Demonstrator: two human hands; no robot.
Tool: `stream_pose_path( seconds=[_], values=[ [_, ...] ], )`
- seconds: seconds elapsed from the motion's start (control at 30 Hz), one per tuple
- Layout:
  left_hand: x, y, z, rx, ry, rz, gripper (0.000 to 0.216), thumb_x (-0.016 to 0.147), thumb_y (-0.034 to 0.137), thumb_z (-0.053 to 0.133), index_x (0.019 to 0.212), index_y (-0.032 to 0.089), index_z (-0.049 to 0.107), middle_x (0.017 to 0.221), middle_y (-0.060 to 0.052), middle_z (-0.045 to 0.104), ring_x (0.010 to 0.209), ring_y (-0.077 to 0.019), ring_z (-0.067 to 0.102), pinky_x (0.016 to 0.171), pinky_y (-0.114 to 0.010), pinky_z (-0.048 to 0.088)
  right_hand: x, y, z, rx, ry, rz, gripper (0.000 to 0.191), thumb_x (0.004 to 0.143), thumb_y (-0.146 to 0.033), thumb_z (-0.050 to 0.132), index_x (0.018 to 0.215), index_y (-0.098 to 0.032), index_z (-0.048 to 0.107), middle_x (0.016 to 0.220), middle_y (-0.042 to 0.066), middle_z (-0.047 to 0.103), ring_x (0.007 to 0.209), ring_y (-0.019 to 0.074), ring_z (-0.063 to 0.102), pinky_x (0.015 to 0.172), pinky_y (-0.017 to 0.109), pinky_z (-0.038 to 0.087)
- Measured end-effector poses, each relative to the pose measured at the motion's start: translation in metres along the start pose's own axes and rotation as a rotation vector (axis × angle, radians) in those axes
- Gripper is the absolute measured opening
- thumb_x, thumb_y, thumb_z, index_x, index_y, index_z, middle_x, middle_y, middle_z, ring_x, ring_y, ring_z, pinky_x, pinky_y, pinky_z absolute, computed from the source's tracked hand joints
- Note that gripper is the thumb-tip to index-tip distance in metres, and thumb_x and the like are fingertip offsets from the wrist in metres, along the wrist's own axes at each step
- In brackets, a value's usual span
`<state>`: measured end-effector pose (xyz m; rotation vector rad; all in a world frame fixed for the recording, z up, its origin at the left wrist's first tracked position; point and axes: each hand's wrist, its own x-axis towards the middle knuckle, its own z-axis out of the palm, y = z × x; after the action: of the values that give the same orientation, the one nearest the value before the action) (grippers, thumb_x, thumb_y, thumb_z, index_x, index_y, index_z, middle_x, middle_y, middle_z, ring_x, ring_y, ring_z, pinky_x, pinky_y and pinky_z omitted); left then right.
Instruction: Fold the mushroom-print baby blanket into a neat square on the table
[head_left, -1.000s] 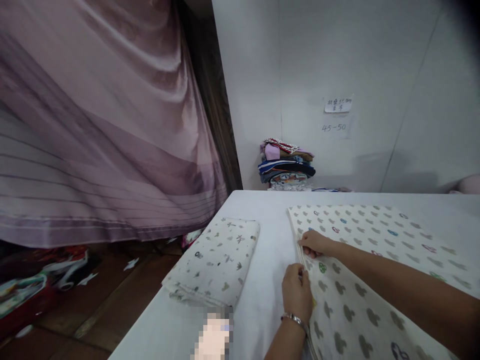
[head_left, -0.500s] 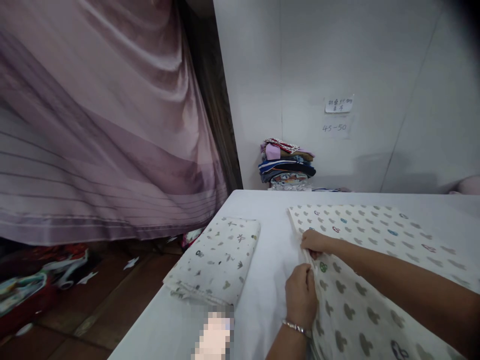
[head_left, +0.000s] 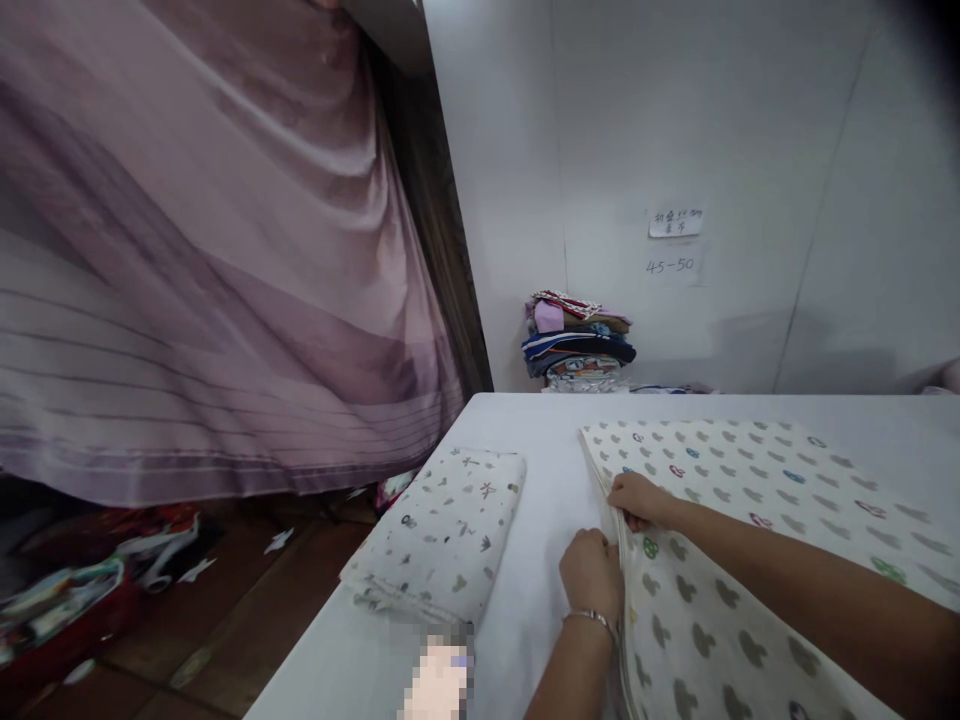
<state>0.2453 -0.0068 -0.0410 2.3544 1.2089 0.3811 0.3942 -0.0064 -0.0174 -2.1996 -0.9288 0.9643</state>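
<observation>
A cream cloth printed with grey mouse-head shapes (head_left: 757, 520) lies spread on the white table (head_left: 540, 430). Both hands are at its left edge. My left hand (head_left: 592, 575), with a bracelet at the wrist, is closed on that edge near the front. My right hand (head_left: 637, 498) pinches the same edge a little farther back, its forearm lying across the cloth. A folded cream cloth with small prints (head_left: 442, 530) rests to the left of my hands, near the table's left edge.
A pile of folded coloured clothes (head_left: 576, 338) stands against the white wall at the back. A mauve curtain (head_left: 202, 270) hangs at the left. Scattered items lie on the brown floor (head_left: 112, 570) below it. A paper note (head_left: 675, 222) is stuck on the wall.
My left hand has shifted slightly along the cloth's edge toward my right hand. The view has tilted a little; the cloth stays flat on the table.
</observation>
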Motion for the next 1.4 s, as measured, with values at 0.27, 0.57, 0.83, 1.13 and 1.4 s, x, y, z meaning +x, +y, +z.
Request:
stream_pose_path(
  seconds=[0.27,0.57,0.83,1.13,1.4],
  values=[
    [0.037,0.015,0.006,0.088,-0.101,-0.184,0.021,0.074,0.024,0.051,0.09,0.016,0.063,0.092,-0.012,0.067,0.088,-0.0238,0.062,0.071,-0.031,0.045,0.0,0.003,0.002,-0.004,0.048,-0.022,0.006,0.07,-0.013,0.047,0.075,-0.016,0.048,0.033,-0.004,0.045,0.031,0.013,0.049,0.03,0.018,0.033],
    [0.039,0.002,-0.007,-0.074,0.011,-0.243,0.018,0.073,0.018,0.048,0.085,0.015,0.062,0.089,-0.011,0.067,0.086,-0.0219,0.061,0.071,-0.029,0.042,0.014,0.009,0.015,-0.034,0.058,-0.054,0.012,0.07,-0.015,0.047,0.082,-0.015,0.049,0.035,-0.005,0.045,0.032,0.0139,0.05,0.03,0.019,0.034],
    [0.043,-0.004,0.001,-0.273,-0.001,-0.241,0.021,0.077,0.027,0.049,0.084,0.014,0.064,0.085,-0.008,0.068,0.08,-0.0167,0.061,0.068,-0.024,0.039,0.016,0.004,0.021,-0.094,-0.007,-0.024,0.011,0.07,-0.016,0.05,0.081,-0.014,0.053,0.039,-0.004,0.049,0.03,0.0127,0.049,0.031,0.021,0.038],
    [0.033,-0.001,0.007,-0.354,-0.008,-0.205,0.023,0.075,0.032,0.053,0.09,0.017,0.063,0.083,-0.006,0.068,0.077,-0.0158,0.061,0.067,-0.023,0.04,0.022,-0.011,-0.009,-0.322,0.044,-0.099,0.025,0.081,-0.027,0.043,0.069,-0.013,0.06,0.063,0.007,0.065,0.053,0.0147,0.061,0.052,0.024,0.045],
    [0.019,0.01,0.011,-0.204,0.066,-0.1,0.022,0.079,0.027,0.045,0.095,0.021,0.059,0.089,-0.005,0.066,0.083,-0.0189,0.059,0.07,-0.027,0.039,0.072,-0.035,-0.011,-0.507,0.231,-0.121,0.047,0.072,-0.048,0.059,0.103,-0.012,0.057,0.105,0.015,0.06,0.095,0.0259,0.057,0.072,0.032,0.044]
  ],
)
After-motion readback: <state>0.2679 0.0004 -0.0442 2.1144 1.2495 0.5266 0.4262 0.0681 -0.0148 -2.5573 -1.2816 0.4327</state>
